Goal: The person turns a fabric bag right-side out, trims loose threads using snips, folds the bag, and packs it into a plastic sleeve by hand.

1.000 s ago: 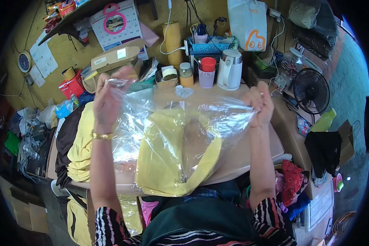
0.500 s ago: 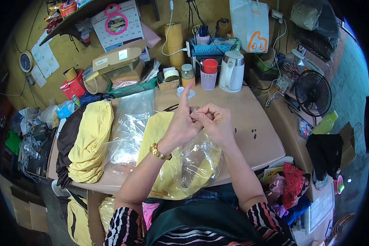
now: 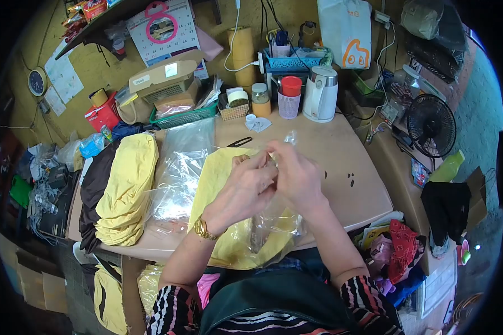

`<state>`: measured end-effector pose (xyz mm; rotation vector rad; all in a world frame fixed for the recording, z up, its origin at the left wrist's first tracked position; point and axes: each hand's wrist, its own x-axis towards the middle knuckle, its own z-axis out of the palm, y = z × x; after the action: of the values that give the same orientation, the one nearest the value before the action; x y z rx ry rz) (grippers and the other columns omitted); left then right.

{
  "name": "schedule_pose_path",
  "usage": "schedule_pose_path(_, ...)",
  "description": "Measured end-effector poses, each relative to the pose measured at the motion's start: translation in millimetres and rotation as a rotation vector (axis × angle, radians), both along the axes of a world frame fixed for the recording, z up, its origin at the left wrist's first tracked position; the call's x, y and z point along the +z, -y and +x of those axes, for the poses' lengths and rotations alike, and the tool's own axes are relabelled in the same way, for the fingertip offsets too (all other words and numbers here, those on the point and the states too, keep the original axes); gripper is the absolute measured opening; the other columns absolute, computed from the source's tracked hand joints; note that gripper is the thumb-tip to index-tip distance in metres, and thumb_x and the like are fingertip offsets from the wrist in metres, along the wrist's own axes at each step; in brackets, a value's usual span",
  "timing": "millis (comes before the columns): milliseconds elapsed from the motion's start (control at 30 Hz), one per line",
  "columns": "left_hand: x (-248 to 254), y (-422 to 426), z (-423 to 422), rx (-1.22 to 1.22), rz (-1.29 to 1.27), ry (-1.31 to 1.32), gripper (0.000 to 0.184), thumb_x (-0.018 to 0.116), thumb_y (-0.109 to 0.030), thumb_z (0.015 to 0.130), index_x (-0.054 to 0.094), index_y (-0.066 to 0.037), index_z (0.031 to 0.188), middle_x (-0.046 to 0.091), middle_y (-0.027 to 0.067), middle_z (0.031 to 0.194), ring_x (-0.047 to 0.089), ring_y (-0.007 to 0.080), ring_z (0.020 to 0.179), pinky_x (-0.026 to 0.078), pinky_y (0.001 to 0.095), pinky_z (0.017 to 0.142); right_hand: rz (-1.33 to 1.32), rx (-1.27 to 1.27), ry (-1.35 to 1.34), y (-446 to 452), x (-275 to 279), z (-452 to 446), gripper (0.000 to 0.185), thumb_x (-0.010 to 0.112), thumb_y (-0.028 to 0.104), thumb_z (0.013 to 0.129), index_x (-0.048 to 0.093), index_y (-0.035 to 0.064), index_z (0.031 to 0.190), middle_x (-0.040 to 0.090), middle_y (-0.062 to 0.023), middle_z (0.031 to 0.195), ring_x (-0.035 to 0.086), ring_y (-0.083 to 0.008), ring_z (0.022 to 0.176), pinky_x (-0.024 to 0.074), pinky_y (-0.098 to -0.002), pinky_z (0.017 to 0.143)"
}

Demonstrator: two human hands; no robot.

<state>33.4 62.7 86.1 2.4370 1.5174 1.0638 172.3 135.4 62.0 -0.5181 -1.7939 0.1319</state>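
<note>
Both hands meet above the table, closed at the gathered neck of a clear plastic bag (image 3: 275, 224). My left hand (image 3: 245, 187), below a gold watch (image 3: 202, 228), has its fingers curled in against the right. My right hand (image 3: 297, 177) pinches at the same spot, and a tuft of film pokes up behind it. Exactly what lies between the fingertips is hidden. Under the hands a yellow cloth item (image 3: 221, 170) shows beneath or through the plastic; I cannot tell which. Black tweezers-like snips (image 3: 240, 142) lie just beyond.
Left of the hands lie flat clear bags (image 3: 179, 184), a stack of folded yellow cloth (image 3: 129, 187) and dark cloth (image 3: 92, 192). At the back stand a green basket (image 3: 187, 118), a jar (image 3: 260, 100), a red-lidded cup (image 3: 290, 103) and a white kettle (image 3: 321, 95). A fan (image 3: 431, 127) is at right.
My left hand's upright finger has folded down, and the hand has turned over toward the right one. The bag's bunched neck now sticks up behind the hands. The view has shifted slightly.
</note>
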Motion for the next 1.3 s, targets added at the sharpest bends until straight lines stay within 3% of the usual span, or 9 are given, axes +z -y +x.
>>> schedule_pose_path(200, -26, 7, 3, 0.344, 0.213, -0.572, 0.020, 0.072, -0.012, 0.070, 0.070, -0.010, 0.090, 0.056, 0.0047, 0.096, 0.055, 0.0223, 0.093, 0.029, 0.0513, 0.100, -0.519, 0.015, 0.445, -13, 2, 5, 0.024, 0.051, 0.022, 0.097, 0.052, 0.0066, 0.116, 0.064, -0.0165, 0.078, 0.065, -0.0328, 0.085, 0.0492, -0.0389, 0.071)
schedule_pose_path(367, -46, -11, 1, 0.412, 0.446, -0.414, 0.020, 0.070, -0.010, 0.071, 0.070, -0.012, 0.091, 0.058, 0.0033, 0.100, 0.055, 0.0203, 0.091, 0.027, 0.0490, 0.103, -0.726, 0.452, 0.174, -43, -23, 3, 0.053, 0.034, 0.054, 0.100, 0.046, 0.0115, 0.130, 0.054, -0.0014, 0.068, 0.057, -0.0162, 0.068, 0.0449, -0.0300, 0.063)
schedule_pose_path(433, -51, -15, -1, 0.363, 0.457, -0.328, 0.020, 0.070, -0.009, 0.071, 0.070, -0.013, 0.090, 0.059, 0.0022, 0.100, 0.056, 0.0187, 0.090, 0.027, 0.0482, 0.102, -1.020, 0.671, 0.214, -37, -7, 7, 0.070, 0.022, 0.067, 0.095, 0.040, 0.0147, 0.138, 0.041, 0.0046, 0.067, 0.039, -0.0071, 0.061, 0.0358, -0.0231, 0.057)
schedule_pose_path(633, -51, -23, -1, 0.300, 0.573, -0.151, 0.017, 0.074, -0.011, 0.070, 0.068, -0.020, 0.084, 0.061, -0.0040, 0.096, 0.057, 0.0147, 0.091, 0.028, 0.0458, 0.100, -1.066, 0.686, 0.396, -29, 10, 15, 0.075, 0.020, 0.071, 0.093, 0.040, 0.0143, 0.138, 0.036, 0.0048, 0.064, 0.030, -0.0070, 0.054, 0.0286, -0.0226, 0.053)
schedule_pose_path(767, -51, -22, 8, 0.361, 0.574, -0.136, 0.014, 0.073, -0.012, 0.071, 0.065, -0.017, 0.080, 0.058, 0.0016, 0.107, 0.054, 0.0189, 0.101, 0.024, 0.0475, 0.104, -0.977, 0.543, 0.275, -30, 2, 8, 0.059, 0.036, 0.058, 0.099, 0.040, 0.0112, 0.136, 0.043, 0.0033, 0.064, 0.040, -0.0068, 0.053, 0.0350, -0.0232, 0.052)
schedule_pose_path(933, -46, -5, 10, 0.431, 0.517, -0.107, 0.013, 0.071, -0.013, 0.075, 0.061, -0.014, 0.083, 0.054, 0.0055, 0.120, 0.049, 0.0241, 0.115, 0.021, 0.0520, 0.107, -1.003, 0.595, -0.155, -30, -5, 10, 0.040, 0.056, 0.004, 0.094, 0.039, 0.0031, 0.129, 0.065, -0.0104, 0.074, 0.062, -0.0160, 0.062, 0.0502, -0.0286, 0.061)
schedule_pose_path(1133, -46, 6, 7, 0.190, 0.220, 0.261, 0.013, 0.067, -0.018, 0.085, 0.063, -0.006, 0.081, 0.049, 0.0134, 0.123, 0.045, 0.0282, 0.117, 0.029, 0.0434, 0.104, -1.286, 0.927, -0.761, -33, -10, 13, 0.028, 0.052, 0.004, 0.095, 0.045, 0.0057, 0.123, 0.051, -0.0004, 0.061, 0.051, -0.0111, 0.052, 0.0462, -0.0266, 0.056)
schedule_pose_path(1233, -50, 10, -3, -0.058, -0.070, 0.755, 0.016, 0.067, -0.017, 0.087, 0.063, -0.004, 0.080, 0.049, 0.0130, 0.121, 0.045, 0.0255, 0.115, 0.029, 0.0398, 0.102, -1.228, 1.329, -0.796, -37, -19, 15, 0.029, 0.065, 0.012, 0.090, 0.055, 0.0073, 0.117, 0.046, 0.0025, 0.063, 0.041, -0.0071, 0.048, 0.0385, -0.0214, 0.055)
schedule_pose_path(1300, -50, 13, -11, -0.059, -0.155, 0.860, 0.018, 0.068, -0.019, 0.088, 0.064, -0.004, 0.080, 0.048, 0.0107, 0.118, 0.044, 0.0221, 0.112, 0.033, 0.0363, 0.098, -1.000, 1.028, -0.386, -23, -15, 20, 0.028, 0.071, 0.012, 0.086, 0.059, 0.0072, 0.111, 0.045, 0.0035, 0.065, 0.039, -0.0061, 0.050, 0.0363, -0.0207, 0.055)
